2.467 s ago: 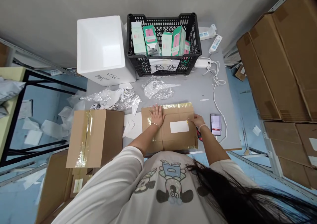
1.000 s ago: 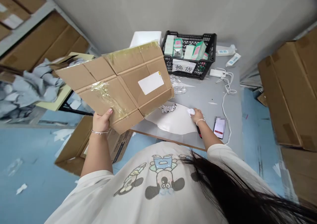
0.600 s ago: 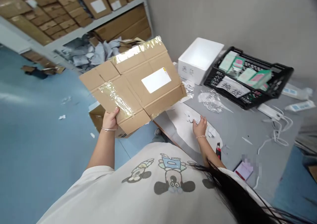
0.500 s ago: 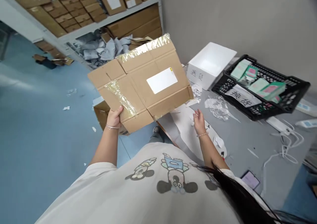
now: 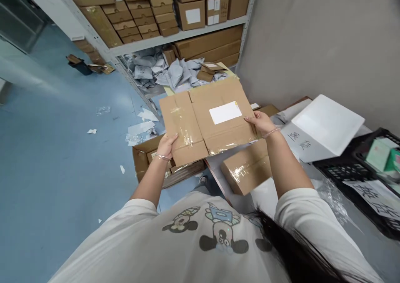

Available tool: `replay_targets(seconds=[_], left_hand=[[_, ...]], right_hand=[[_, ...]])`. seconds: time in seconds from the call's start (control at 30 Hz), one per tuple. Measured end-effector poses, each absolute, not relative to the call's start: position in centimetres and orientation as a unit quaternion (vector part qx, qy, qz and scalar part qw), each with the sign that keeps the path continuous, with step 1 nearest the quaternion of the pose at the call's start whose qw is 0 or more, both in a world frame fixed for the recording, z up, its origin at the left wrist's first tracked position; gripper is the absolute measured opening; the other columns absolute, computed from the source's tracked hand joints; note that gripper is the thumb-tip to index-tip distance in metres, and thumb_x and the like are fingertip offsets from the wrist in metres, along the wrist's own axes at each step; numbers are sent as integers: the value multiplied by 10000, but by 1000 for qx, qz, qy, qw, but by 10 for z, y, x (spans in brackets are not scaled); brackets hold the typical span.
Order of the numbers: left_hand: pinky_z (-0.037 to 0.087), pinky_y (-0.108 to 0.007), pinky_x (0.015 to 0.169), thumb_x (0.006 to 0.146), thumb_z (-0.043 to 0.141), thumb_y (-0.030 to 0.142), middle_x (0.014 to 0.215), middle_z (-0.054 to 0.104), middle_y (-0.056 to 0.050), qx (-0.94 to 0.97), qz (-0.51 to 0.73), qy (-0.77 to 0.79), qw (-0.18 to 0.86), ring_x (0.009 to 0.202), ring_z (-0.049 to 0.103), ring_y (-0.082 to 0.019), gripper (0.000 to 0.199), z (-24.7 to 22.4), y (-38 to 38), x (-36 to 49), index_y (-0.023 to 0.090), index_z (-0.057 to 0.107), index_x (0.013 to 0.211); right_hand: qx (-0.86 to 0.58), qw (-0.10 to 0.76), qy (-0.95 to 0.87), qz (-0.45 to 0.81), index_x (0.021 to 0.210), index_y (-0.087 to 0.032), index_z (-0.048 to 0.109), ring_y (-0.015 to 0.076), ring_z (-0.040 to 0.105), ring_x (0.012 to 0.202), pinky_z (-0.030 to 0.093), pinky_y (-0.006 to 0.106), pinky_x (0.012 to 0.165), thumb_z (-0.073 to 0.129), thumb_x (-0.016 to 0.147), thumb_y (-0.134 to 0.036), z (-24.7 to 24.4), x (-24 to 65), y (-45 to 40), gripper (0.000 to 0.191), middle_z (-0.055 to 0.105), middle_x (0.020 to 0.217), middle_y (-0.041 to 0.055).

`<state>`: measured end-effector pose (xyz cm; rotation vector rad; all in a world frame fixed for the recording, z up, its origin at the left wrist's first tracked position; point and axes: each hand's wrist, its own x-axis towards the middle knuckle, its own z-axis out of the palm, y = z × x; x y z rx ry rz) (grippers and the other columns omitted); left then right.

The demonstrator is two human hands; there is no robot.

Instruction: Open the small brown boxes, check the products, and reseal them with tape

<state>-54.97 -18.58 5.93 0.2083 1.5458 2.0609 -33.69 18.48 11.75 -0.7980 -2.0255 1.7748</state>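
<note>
A flattened cardboard box (image 5: 203, 128) with a white label (image 5: 225, 112) and strips of shiny tape spans the middle of the view. My left hand (image 5: 166, 146) grips its lower left edge, thumb on top. At its right edge, my right hand (image 5: 261, 122) pinches the cardboard near the label. Below and partly behind it at the left stands an open carton (image 5: 139, 162) on the floor, with more cardboard inside. A closed, taped carton (image 5: 248, 168) sits on the table under my right forearm.
At the right are a white box (image 5: 325, 126) and a black crate (image 5: 343, 170) holding green packs, with crumpled plastic nearby. A shelf (image 5: 181, 36) of cartons and grey parcels stands ahead. Paper scraps (image 5: 140, 128) litter the blue floor (image 5: 78, 170).
The view has turned left. My right hand, free before, has taken hold of the cardboard's right edge. The cardboard lies flatter and lower, and the taped carton now shows beneath it.
</note>
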Motion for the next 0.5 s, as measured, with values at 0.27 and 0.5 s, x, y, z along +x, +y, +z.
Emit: replay_targets(seconds=[0.27,0.5], left_hand=[[574,-372,822,638,794,177,872,732,-63,-33,678,616,399,836,711,-202,351,-34,-119,-593,172,567,905],[547,-365,812,734,684,118,962,732,-119,-25,560,708,430,929,693,-238,253,-88,-65,-594,189,579,953]], right_hand=[[-487,-27,-840,237,881,-97,699,288,661,926,498,358,811,749,748,-524,48,-445,269,450,704,917,180],[-541,-146,-820,117,1244,-100,620,332,550,1209,434,442,966,557,888,-564,-2,-465,287,588,596,1246,249]])
